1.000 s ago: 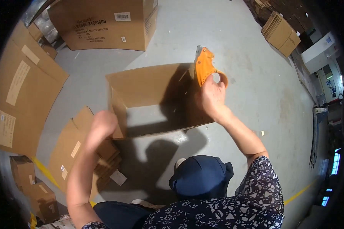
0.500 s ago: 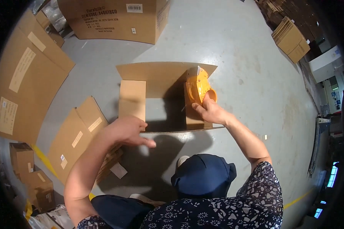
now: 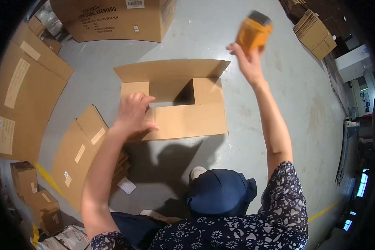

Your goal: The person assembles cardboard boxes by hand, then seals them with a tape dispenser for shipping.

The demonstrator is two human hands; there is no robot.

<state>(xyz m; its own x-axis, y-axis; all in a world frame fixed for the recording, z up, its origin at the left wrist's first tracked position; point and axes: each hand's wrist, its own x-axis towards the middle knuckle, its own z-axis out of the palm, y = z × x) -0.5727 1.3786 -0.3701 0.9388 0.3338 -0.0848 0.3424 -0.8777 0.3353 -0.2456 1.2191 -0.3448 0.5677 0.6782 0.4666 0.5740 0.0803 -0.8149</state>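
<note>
An open cardboard box [image 3: 183, 121] sits on the floor in front of me. Its two side flaps and its near flap lie folded inward, while the far flap [image 3: 175, 70] stands up and leans outward. My left hand [image 3: 133, 114] is at the left end of the near flap, thumb and fingers apart, seemingly touching the cardboard. Beyond the box's far right corner, my right hand [image 3: 250, 64] holds a yellow-orange tape dispenser [image 3: 254, 35] up in the air. Motion blurs the dispenser, and part of its handle is hidden by my fingers.
A large carton [image 3: 116, 21] stands beyond the box. Flattened cardboard sheets [image 3: 33, 91] and a smaller folded stack [image 3: 79, 154] are at my left, with small boxes [image 3: 46, 206] lower down. Bundled cardboard [image 3: 314, 35] lies far right. My knee [image 3: 221, 191] is close to the box.
My right hand has lifted the tape dispenser away from the box's right side, up and to the right. The near flap is now folded inward, and my left hand has moved up onto it.
</note>
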